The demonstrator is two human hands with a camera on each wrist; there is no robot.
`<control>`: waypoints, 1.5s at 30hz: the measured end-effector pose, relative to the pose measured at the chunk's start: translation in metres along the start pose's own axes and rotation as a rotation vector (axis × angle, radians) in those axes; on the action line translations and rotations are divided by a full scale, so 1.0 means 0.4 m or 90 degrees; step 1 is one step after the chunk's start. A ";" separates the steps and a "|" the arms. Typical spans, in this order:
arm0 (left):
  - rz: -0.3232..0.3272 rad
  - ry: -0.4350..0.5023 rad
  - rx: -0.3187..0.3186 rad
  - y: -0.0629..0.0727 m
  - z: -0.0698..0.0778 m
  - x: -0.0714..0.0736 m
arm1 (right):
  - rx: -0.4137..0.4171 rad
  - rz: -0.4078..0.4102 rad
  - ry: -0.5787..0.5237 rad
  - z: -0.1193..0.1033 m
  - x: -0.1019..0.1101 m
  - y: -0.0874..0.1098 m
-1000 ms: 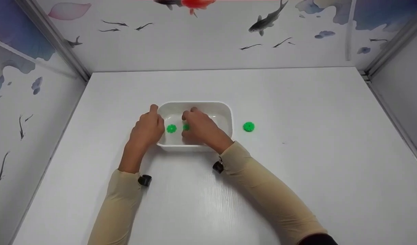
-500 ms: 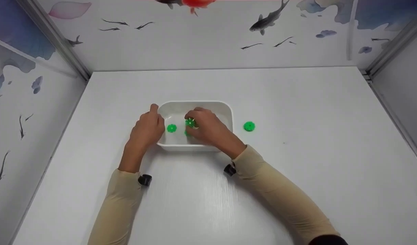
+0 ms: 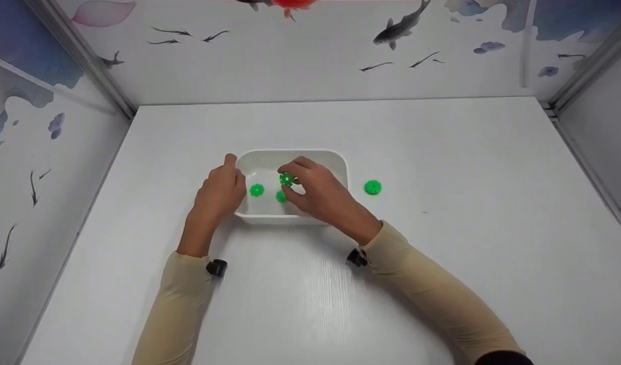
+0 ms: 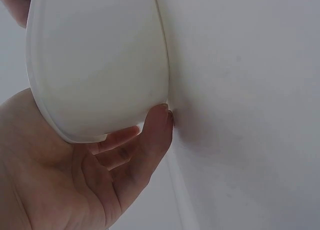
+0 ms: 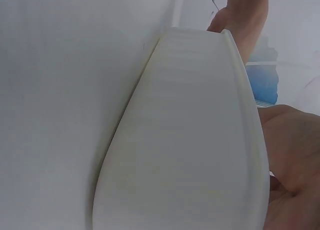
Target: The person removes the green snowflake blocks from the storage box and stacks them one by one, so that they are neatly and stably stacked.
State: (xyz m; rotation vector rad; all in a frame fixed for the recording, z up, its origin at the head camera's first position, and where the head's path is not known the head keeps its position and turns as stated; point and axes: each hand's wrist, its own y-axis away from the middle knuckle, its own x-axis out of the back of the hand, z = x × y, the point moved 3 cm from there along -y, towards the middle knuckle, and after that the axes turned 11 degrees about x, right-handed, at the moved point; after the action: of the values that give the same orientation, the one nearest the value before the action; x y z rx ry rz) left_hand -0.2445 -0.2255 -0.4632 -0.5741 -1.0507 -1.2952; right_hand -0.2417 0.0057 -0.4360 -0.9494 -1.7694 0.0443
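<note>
A white plastic tub [image 3: 290,219] with rounded corners sits on the table. My left hand [image 3: 220,187] grips its left end; in the left wrist view, fingers [image 4: 155,132] curl under the tub's rim and touch its outer wall. Over the tub, my right hand [image 3: 323,192] pinches a small green notched plastic disc [image 3: 286,179] between thumb and fingers. Two more green discs lie on the tub floor, one at left [image 3: 256,190] and one partly hidden below the right thumb [image 3: 280,196]. In the right wrist view, the tub wall hides the right fingertips.
Another green notched disc [image 3: 373,187] lies on the white table [image 3: 468,203], to the right of the tub. Panels printed with fish enclose the table at the back [image 3: 310,61] and on both sides. A dark wrist camera [image 3: 357,257] sits below the right hand.
My right hand has lifted a green disc from the tub floor and drawn back slightly to the right, uncovering more of another disc. My left hand stays at the tub's end.
</note>
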 end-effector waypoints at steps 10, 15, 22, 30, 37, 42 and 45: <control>0.015 -0.010 -0.012 0.008 0.005 0.003 | 0.059 0.042 0.009 0.017 0.056 0.055; 0.014 -0.009 -0.010 0.009 0.006 0.004 | 0.083 0.052 -0.007 0.029 0.081 0.079; 0.010 0.000 -0.006 0.008 0.005 0.004 | 0.080 0.059 -0.038 0.058 0.117 0.119; 0.002 -0.002 0.005 0.005 0.006 0.004 | 0.048 0.059 -0.053 0.093 0.159 0.160; 0.003 -0.008 -0.001 0.007 0.004 0.003 | -0.012 0.042 -0.059 0.131 0.186 0.201; 0.006 -0.012 0.000 0.005 0.004 0.001 | -0.040 0.025 -0.056 0.159 0.201 0.228; 0.000 -0.010 0.010 0.006 0.004 0.003 | -0.051 0.018 -0.049 0.178 0.210 0.245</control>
State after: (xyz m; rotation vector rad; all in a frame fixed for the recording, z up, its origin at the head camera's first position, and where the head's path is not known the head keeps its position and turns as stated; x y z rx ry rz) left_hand -0.2428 -0.2241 -0.4611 -0.5734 -1.0724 -1.2831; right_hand -0.2524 0.1524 -0.4451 -1.0429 -1.8397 0.0276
